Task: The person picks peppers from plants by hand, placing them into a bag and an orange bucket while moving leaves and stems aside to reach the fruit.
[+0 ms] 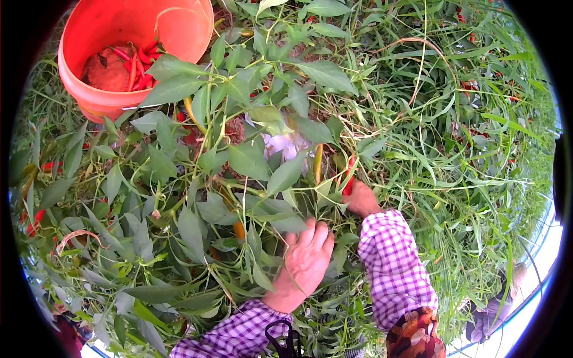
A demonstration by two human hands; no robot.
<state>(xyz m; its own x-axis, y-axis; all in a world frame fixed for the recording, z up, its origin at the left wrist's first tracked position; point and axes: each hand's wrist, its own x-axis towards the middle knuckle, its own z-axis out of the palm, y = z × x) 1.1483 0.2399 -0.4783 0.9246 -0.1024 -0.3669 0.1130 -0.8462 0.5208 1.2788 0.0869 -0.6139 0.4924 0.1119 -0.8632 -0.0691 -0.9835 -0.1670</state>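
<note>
My right hand point(362, 199) is closed around a red chili pepper point(349, 174), whose upper part sticks out above the fingers. To its lower left, my left hand point(303, 258) reaches into the leaves of a pepper plant point(248, 160), back of the hand up, fingertips partly behind foliage; whether it grips anything is hidden. A yellowish-green pepper point(318, 163) hangs just left of my right hand. An orange pepper point(239, 230) hangs among leaves left of my left hand.
A red bucket point(89, 98) with several red peppers point(138, 68) inside stands at the upper left. Dense leaves and long grass point(477, 179) surround the hands. More red peppers point(36, 222) show at the far left. Dark cloth point(492, 313) is at the lower right.
</note>
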